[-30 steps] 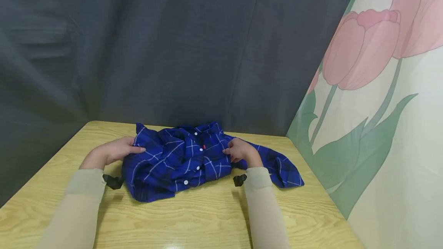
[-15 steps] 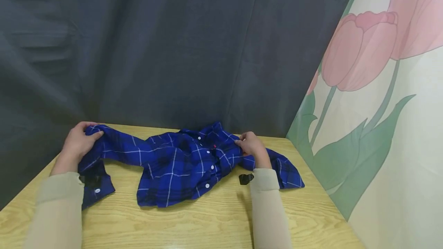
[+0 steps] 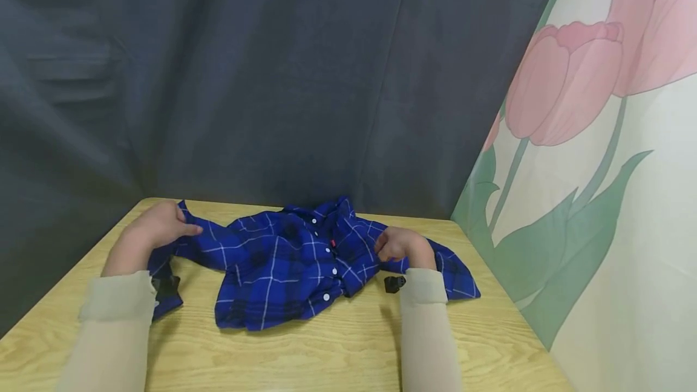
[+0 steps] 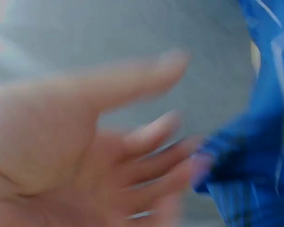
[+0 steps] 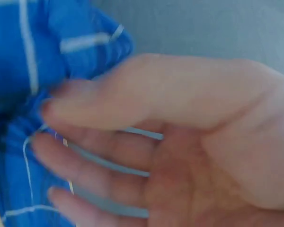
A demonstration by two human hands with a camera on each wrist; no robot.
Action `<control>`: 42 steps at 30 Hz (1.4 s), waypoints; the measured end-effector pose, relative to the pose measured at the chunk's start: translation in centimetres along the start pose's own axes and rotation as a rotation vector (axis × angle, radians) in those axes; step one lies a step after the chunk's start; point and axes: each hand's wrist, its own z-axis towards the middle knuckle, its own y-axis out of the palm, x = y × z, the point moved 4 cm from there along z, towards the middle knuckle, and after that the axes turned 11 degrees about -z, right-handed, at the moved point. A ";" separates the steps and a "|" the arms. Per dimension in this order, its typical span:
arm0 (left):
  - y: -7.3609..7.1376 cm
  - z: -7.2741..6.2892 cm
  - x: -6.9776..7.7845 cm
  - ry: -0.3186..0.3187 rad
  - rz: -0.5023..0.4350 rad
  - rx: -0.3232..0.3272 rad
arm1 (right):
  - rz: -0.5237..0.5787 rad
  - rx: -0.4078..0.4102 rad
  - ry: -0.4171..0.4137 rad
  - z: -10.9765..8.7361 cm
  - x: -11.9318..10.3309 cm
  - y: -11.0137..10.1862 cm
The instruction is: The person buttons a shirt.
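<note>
A blue plaid button-up shirt point(image 3: 272, 277) lies spread and wrinkled, its collar toward the back and its white buttons facing up. One sleeve point(image 3: 212, 250) stretches out to the left, with its cuff point(image 3: 170, 306) bent down toward the front. My left hand point(image 3: 158, 228) hovers at that sleeve; in the left wrist view its blurred fingers are spread, thumb apart, with the fingertips right at the cloth. Over the right side of the shirt is my right hand point(image 3: 402, 244), fingers loosely bent beside the fabric and no cloth between thumb and fingers in the right wrist view.
The shirt lies on a light wood-grain table point(image 3: 305, 362). A dark grey curtain point(image 3: 272, 77) hangs along the back and left edges. On the right stands a panel with painted pink tulips point(image 3: 572, 83). The other sleeve point(image 3: 457, 277) extends right, partly behind my right wrist.
My left hand pulled the left sleeve out to the left, let it go and came back slightly right. My right hand released the shirt's right side and shifted a little right.
</note>
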 end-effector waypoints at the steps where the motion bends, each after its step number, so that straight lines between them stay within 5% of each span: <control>1: 0.5 -0.2 0.8 0.026 0.011 -0.097 | -0.003 -0.008 0.015 0.0 0.2 0.1; 5: 4.3 -0.5 2.7 0.032 0.033 -0.439 | -0.008 -0.051 0.011 0.8 0.2 0.9; 8: 7.7 0.1 3.6 0.028 0.089 -0.529 | -0.039 -0.035 -0.016 1.7 -0.5 1.6; 12: 11.1 0.6 4.9 0.042 0.148 -0.532 | -0.112 0.020 -0.028 2.4 -1.4 1.9; 16: 12.2 0.6 5.7 0.041 0.211 -0.485 | -0.158 0.105 -0.045 2.6 -1.8 1.1; 19: 12.4 0.7 6.1 0.052 0.244 -0.464 | -0.125 0.150 -0.072 2.5 -2.0 0.7; 26: 12.2 0.8 6.1 0.051 0.163 -0.450 | 0.014 0.158 -0.093 2.2 -2.1 0.4; 42: 12.2 0.6 6.3 0.045 0.159 -0.453 | 0.072 0.176 -0.112 2.0 -1.7 0.4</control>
